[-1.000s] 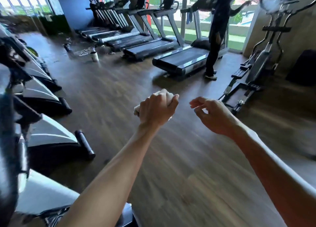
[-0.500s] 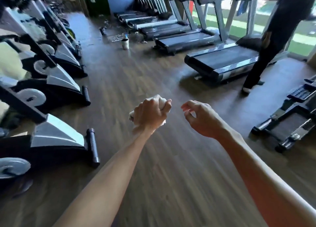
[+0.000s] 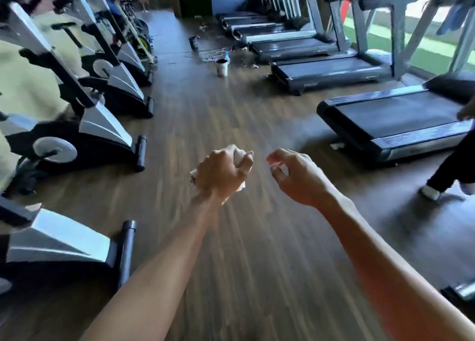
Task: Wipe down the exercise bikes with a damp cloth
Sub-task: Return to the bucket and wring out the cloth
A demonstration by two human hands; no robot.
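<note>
- No wiping shows at this moment — the exercise bikes (image 3: 84, 125) stand in a row at the left, well apart from both hands, so contact with a bike is judged still to come.
- The left hand (image 3: 222, 172) grips the bunched white cloth (image 3: 239, 157), fingers curled tightly round it.
- The right hand (image 3: 295, 173) holds nothing — fingers loosely curled, just beside the left.

Wood floor (image 3: 231, 125) under bikes (image 3: 102, 135), treadmills (image 3: 385, 119), cup (image 3: 221, 67)
</note>
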